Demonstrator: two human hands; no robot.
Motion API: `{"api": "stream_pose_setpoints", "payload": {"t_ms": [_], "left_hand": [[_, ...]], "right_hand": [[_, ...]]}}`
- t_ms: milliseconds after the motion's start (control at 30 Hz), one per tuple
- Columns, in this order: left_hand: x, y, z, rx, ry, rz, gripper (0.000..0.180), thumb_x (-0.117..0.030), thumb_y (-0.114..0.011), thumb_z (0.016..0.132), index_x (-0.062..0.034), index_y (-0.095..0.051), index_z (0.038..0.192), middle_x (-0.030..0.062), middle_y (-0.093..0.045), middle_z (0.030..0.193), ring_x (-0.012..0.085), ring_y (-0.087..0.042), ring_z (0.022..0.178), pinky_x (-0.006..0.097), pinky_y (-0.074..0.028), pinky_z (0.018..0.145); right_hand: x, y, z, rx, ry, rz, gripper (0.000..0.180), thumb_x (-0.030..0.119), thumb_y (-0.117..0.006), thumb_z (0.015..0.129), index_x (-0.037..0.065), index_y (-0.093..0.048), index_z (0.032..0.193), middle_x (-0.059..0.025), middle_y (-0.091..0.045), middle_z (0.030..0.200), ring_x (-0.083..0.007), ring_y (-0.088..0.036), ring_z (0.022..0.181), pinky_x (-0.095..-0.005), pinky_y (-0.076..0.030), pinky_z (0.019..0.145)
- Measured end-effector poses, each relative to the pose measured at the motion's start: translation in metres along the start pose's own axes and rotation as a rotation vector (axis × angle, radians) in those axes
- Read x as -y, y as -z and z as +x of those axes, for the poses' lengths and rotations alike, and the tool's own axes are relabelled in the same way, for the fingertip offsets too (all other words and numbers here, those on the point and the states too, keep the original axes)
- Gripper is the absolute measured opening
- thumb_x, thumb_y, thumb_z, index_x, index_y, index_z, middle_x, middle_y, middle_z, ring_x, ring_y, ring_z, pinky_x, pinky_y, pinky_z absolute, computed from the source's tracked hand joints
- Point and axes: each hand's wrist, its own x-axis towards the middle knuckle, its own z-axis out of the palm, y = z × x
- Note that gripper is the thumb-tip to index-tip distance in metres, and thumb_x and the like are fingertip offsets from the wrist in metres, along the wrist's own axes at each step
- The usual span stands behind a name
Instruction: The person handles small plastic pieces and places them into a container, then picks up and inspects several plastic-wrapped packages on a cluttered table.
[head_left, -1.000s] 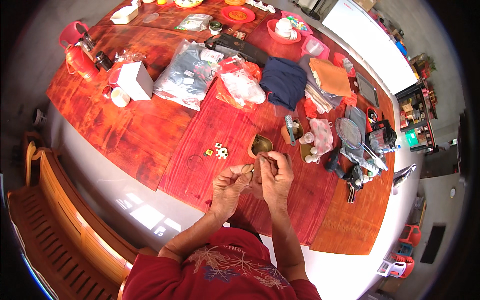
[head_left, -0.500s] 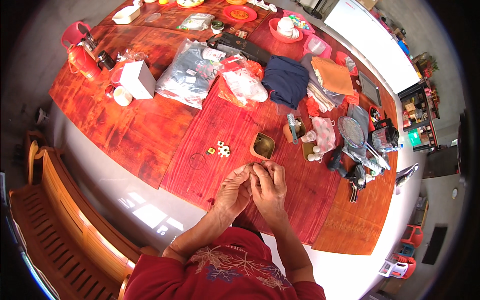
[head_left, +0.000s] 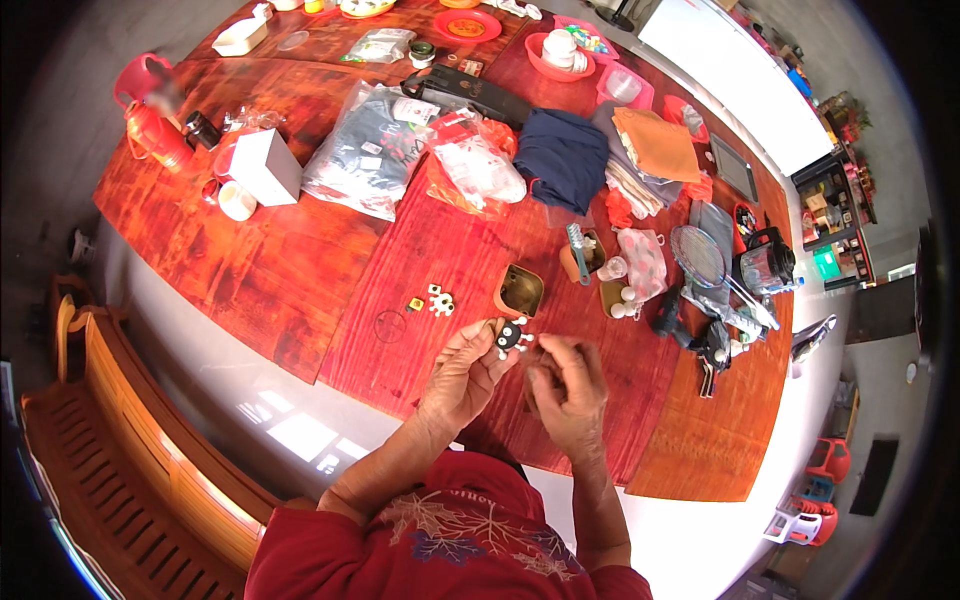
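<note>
My left hand [head_left: 462,378] holds a small black round toy piece with white knobs [head_left: 510,336] between its fingertips, just above the red cloth [head_left: 420,290]. My right hand [head_left: 570,388] hovers right beside it with the fingers curled; I cannot see anything in it. A small square brown tin [head_left: 520,291] stands open just beyond the hands. To the left of the tin, several small loose pieces [head_left: 432,301], white, yellow and green, lie on the cloth.
The long wooden table [head_left: 240,270] carries plastic bags [head_left: 372,150], a white box [head_left: 268,165], folded navy and orange cloths [head_left: 565,155], red bowls [head_left: 550,62], a racket [head_left: 705,262] and tools [head_left: 700,335]. A wooden bench [head_left: 120,440] stands at lower left.
Both hands were pressed together over the cloth before. Now they have drawn slightly apart, and the black toy piece shows at my left fingertips.
</note>
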Motion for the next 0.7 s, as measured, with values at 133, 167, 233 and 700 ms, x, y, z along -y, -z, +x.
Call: {"api": "stream_pose_setpoints", "payload": {"t_ms": [133, 167, 233, 700], "left_hand": [[0.003, 0.000, 0.000, 0.156, -0.081, 0.006, 0.009, -0.010, -0.056, 0.090, -0.0046, -0.060, 0.096, 0.0050, -0.064, 0.101, 0.0113, -0.061, 0.087, 0.027, -0.051, 0.080], [0.002, -0.001, -0.001, 0.159, -0.099, 0.047, 0.009, -0.009, -0.055, 0.091, -0.0044, -0.060, 0.096, 0.0052, -0.064, 0.101, 0.0114, -0.061, 0.088, 0.027, -0.051, 0.080], [-0.003, -0.005, -0.005, 0.158, -0.145, 0.127, 0.008, -0.008, -0.054, 0.091, -0.0040, -0.060, 0.096, 0.0058, -0.064, 0.100, 0.0116, -0.060, 0.089, 0.027, -0.050, 0.080], [-0.019, -0.012, -0.009, 0.149, -0.102, 0.102, 0.011, -0.010, -0.052, 0.092, -0.0065, -0.061, 0.098, 0.0058, -0.064, 0.099, 0.0136, -0.063, 0.091, 0.030, -0.055, 0.079]], "right_hand": [[0.014, -0.012, 0.026, -0.069, 0.114, 0.034, 0.027, -0.006, -0.067, 0.072, 0.004, -0.059, 0.095, -0.0132, -0.053, 0.088, -0.0251, -0.059, 0.076, -0.0338, -0.049, 0.062], [0.008, -0.016, 0.029, -0.072, 0.137, -0.054, 0.022, -0.004, -0.067, 0.072, 0.004, -0.058, 0.090, -0.0117, -0.053, 0.085, -0.0242, -0.057, 0.073, -0.0330, -0.047, 0.059], [0.007, -0.016, 0.029, -0.043, 0.059, 0.007, 0.019, -0.006, -0.065, 0.073, 0.003, -0.056, 0.087, -0.0092, -0.053, 0.082, -0.0190, -0.055, 0.070, -0.0303, -0.045, 0.059], [0.025, -0.001, 0.024, -0.128, -0.042, 0.104, 0.016, -0.004, -0.062, 0.077, 0.002, -0.057, 0.091, -0.0065, -0.053, 0.089, -0.0153, -0.055, 0.082, -0.0269, -0.045, 0.071]]}}
